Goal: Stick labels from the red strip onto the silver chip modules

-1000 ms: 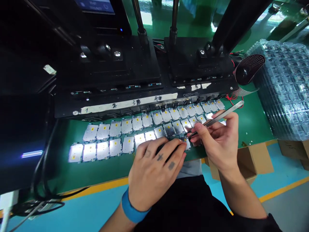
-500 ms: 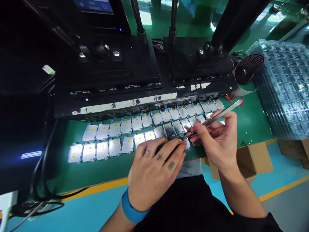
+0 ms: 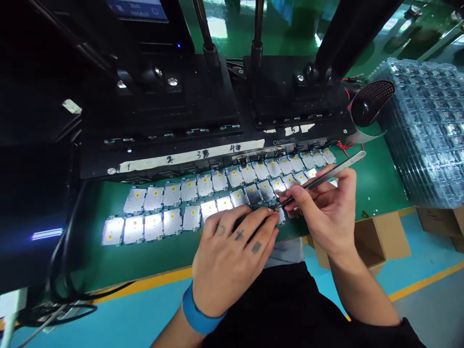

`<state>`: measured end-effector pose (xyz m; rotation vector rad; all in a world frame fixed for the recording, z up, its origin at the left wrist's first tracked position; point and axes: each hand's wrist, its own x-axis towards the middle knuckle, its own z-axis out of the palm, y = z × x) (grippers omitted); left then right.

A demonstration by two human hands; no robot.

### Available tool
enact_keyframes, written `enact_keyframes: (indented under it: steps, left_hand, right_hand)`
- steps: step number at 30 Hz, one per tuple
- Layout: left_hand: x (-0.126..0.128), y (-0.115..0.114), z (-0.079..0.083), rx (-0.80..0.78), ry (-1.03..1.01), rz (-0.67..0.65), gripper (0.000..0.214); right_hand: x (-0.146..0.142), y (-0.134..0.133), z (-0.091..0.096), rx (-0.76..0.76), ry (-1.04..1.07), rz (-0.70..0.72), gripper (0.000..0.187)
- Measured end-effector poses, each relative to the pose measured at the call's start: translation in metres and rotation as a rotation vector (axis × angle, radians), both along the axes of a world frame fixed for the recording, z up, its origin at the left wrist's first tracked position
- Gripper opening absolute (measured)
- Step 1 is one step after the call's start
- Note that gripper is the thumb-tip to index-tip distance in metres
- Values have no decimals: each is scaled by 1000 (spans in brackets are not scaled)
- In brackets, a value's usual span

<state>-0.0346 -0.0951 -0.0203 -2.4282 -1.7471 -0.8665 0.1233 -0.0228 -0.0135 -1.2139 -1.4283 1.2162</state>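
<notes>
My right hand [image 3: 326, 212] grips a pair of metal tweezers [image 3: 337, 170] between thumb and fingers, their tips pointing down and left. Those tips meet a small circuit board [image 3: 281, 216] with a silvery shield and a yellow sticker. My left hand [image 3: 234, 253], a blue band at its wrist, curls over the lower row, its index finger and thumb closed near the tweezer tips. What lies inside the left fingers is hidden. Rows of similar shielded circuit boards [image 3: 153, 225] lie along the green mat, some covered by my hands.
Behind the boards stands a long black fixture [image 3: 203, 145] with numbered tape. A stack of clear plastic trays [image 3: 427, 130] rises at the right, near red wires [image 3: 348, 146]. An open cardboard box [image 3: 391, 237] sits below the table edge. Black cables [image 3: 68, 270] hang at left.
Both hands and the tweezers hold nearly the same pose at the board. The view has shifted very slightly.
</notes>
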Motion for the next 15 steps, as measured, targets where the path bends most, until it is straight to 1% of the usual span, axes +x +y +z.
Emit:
enact_keyframes:
  steps: [5,8,10,12,14,15]
  left_hand:
    - [-1,-1,0,-3,6,8,20]
    - [-1,-2,-1,-4,18,6,21]
    - [-1,-2,-1,-2,29,-2,22]
    - [-1,-2,-2,-5,38,-15,24]
    - [-2,-1,-3,-7,48,-27,25]
    - [-2,-1,-3,-6,50,-34,26]
  right_hand:
    - [4,-1,2,4,-1,11,35]
    - [4,-4,3,50,52,25,33]
    - [4,-9,-1,154,78,-31,32]
    - [8,-15,-7,341,90,-123,32]
    - [19,-18,-12,522,60,-199,34]
    - [28,-17,-14,573,14,-231,33]
